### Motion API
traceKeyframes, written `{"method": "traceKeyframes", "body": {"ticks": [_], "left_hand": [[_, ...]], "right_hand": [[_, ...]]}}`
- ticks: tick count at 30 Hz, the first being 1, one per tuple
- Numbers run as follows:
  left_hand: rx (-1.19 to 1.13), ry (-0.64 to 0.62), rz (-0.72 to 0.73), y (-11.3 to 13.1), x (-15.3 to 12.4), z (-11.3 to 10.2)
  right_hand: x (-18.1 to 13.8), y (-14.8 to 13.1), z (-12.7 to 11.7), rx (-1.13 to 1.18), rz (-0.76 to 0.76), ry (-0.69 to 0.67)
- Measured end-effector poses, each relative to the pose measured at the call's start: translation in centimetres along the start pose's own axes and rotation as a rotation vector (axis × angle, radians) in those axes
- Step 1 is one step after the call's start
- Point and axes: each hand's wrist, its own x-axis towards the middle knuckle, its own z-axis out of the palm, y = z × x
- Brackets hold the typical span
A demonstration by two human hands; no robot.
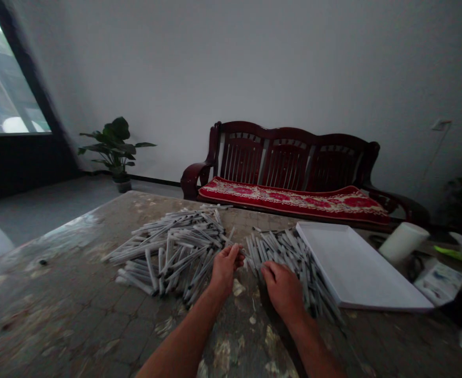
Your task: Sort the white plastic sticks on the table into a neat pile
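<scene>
Two heaps of thin white pens lie on a worn, mottled table (58, 294). The larger left pile of pens (171, 244) spreads loosely; the right pile of pens (290, 257) lies in a neater row against a white tray. My left hand (225, 268) is between the heaps, its fingers curled round the end of a pen. My right hand (284, 289) rests palm down on the right pile, fingers bent onto the pens; what they grip is hidden.
A flat white tray (357, 268) lies right of the pens. Behind it are a white roll (403, 241) and small clutter at the right edge. A dark wooden bench with a red cushion (294, 197) and a potted plant (115, 149) stand beyond the table.
</scene>
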Motion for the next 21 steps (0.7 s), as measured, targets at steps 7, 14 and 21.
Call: {"method": "traceKeyframes", "body": {"ticks": [7,14,21], "left_hand": [[0.061,-0.088,-0.027,-0.3,-0.4,0.3],[0.365,-0.167,0.146,-0.6,-0.6,0.2],[1.277,-0.237,0.818,-0.1,-2.4,-0.3]], "right_hand": [[0.0,0.0,-0.7,-0.133,-0.049,0.101],[0.3,0.1,-0.6,0.168,-0.036,0.147],[0.0,-0.1,-1.5,0.556,0.065,0.211]]}}
